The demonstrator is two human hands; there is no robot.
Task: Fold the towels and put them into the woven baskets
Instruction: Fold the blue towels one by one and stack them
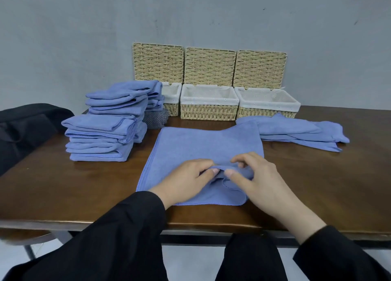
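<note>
A blue towel (203, 145) lies spread on the brown table (84, 187) in front of me. My left hand (186, 180) and my right hand (260, 181) meet at its near middle, each pinching a raised fold of the cloth between thumb and fingers. Three woven baskets with white liners stand along the wall: left (172, 109), partly hidden by towels, middle (208, 111) and right (266, 111). Their lids stand upright behind them. A tall stack of folded blue towels (103, 136) sits at the left. Loose blue towels (296, 132) lie at the right.
A grey striped cloth (155, 118) sits between the stack and the left basket. A black garment (23, 128) hangs over a chair at the far left. The table's front edge runs just under my wrists.
</note>
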